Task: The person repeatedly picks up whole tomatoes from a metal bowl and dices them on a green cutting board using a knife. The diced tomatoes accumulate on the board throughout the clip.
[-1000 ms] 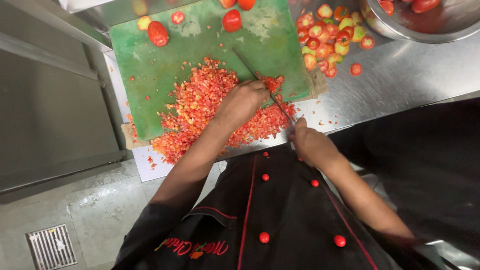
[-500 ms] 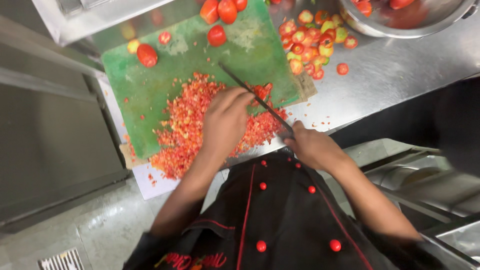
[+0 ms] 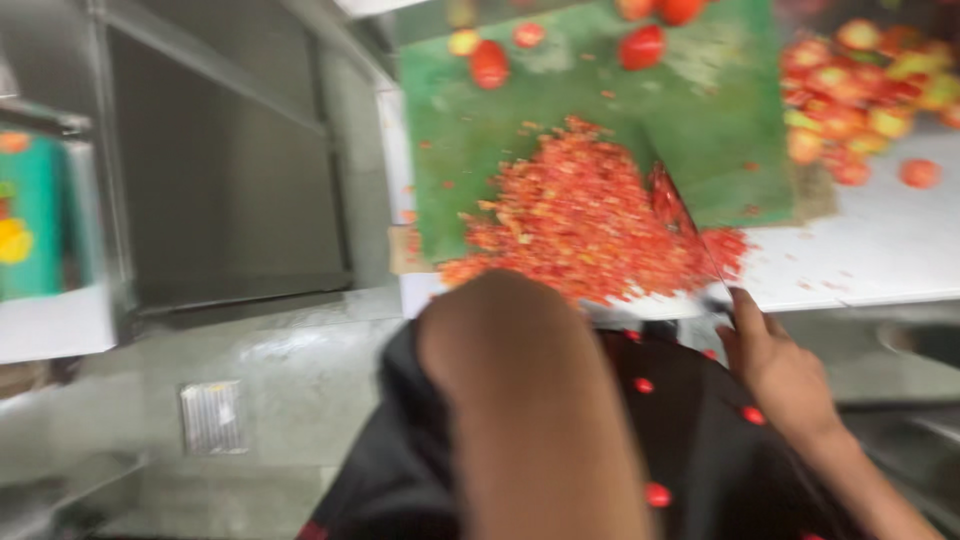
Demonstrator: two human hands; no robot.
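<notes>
The chopped pile (image 3: 590, 225) lies on my cutting board (image 3: 470, 150), near its front edge. My knife (image 3: 680, 215) stands in the pile's right side. Whole tomatoes (image 3: 850, 100) sit on the counter (image 3: 870, 250), right of the board. The floor drain (image 3: 212, 415) is down left.

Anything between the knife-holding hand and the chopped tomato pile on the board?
Nothing visible. The right hand grips the knife, whose blade lies straight on the chopped tomato pile on the green cutting board. The left forearm is in front of the camera and hides the left hand.
</notes>
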